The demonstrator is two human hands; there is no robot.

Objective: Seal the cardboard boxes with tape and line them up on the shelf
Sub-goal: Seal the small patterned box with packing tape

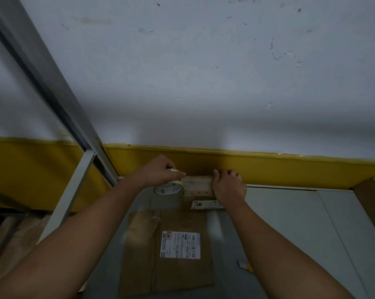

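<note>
Flat box, left hand gripping tape roll, right hand holding small box

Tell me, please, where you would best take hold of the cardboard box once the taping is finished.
Probably by its two long sides, one hand from the left and one from the right: the cardboard box lies flat with its labelled top up, and the far end is joined by tape to the roll.

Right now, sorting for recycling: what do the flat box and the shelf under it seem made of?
Flat box: brown cardboard, matt, creased, with a white paper label. Shelf: probably painted metal or laminate, smooth grey with a faint sheen.
</note>
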